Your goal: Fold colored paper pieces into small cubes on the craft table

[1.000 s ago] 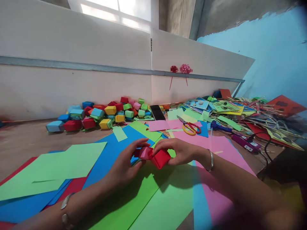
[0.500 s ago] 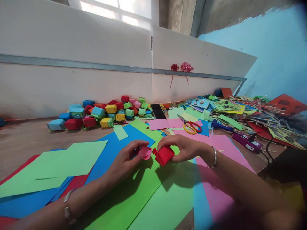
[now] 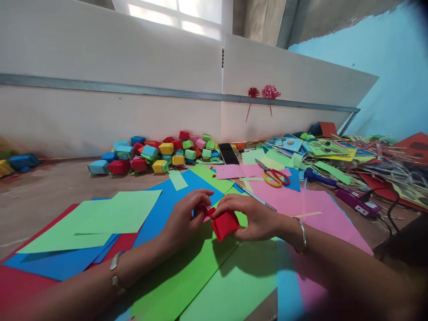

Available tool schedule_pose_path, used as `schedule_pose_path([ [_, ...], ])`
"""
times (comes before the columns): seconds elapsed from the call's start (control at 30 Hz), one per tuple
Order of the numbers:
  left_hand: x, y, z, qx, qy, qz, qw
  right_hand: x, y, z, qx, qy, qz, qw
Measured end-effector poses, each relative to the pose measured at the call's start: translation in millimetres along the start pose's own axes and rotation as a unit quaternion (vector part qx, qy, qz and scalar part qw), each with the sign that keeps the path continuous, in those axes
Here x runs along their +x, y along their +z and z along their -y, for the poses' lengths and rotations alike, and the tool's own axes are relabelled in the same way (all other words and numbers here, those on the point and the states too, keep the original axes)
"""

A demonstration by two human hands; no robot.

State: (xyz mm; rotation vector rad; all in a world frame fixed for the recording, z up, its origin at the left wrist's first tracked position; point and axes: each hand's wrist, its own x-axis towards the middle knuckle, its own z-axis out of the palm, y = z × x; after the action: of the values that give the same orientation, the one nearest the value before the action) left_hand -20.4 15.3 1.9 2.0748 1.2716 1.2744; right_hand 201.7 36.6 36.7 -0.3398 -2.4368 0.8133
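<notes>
My right hand grips a red folded paper piece above the green sheets. Beside it, the fingers of my left hand are pinched round a small pink paper piece, mostly hidden by the fingers. The two pieces meet or overlap between my fingertips; whether they are joined cannot be made out. Behind my hands, scissors with yellow and red handles lie on pink paper.
Colourful paper boxes are heaped along the wall, beside a black phone. On the right are a blue glue gun, a purple power strip and piled cards and sticks. Light green sheets lie at left.
The view has swung left, so the scene sits further right. My hands have come closer together, bringing the pink piece against the red one. A pen-like tool now shows behind my right hand.
</notes>
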Motion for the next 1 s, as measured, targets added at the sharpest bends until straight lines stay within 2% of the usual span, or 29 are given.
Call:
schedule_pose_path([
  [0.1, 1, -1.4, 3, -0.009, 0.019, -0.014, 1.0, 0, 1, 1, -0.011, -0.007, -0.007, 1.0],
  [0.23, 3, -2.4, 8, -0.021, 0.005, -0.036, 0.999, 0, 8, 4, -0.029, -0.016, -0.002, 0.999],
  [0.4, 2, -0.1, 12, -0.01, -0.005, -0.015, 1.0, -1, 19, 5, -0.033, -0.017, -0.048, 0.998],
  [0.5, 1, 2.1, 13, -0.009, -0.007, 0.004, 1.0, -1, 21, 2, -0.027, -0.002, -0.082, 0.996],
  [0.73, -4, 3.6, 11, -0.043, -0.014, 0.027, 0.999, -1, 22, -3, -0.019, 0.061, -0.111, 0.992],
  [1.0, -10, 9.2, 3, -0.127, -0.049, 0.017, 0.991, -3, 22, -13, -0.032, 0.096, -0.134, 0.986],
])
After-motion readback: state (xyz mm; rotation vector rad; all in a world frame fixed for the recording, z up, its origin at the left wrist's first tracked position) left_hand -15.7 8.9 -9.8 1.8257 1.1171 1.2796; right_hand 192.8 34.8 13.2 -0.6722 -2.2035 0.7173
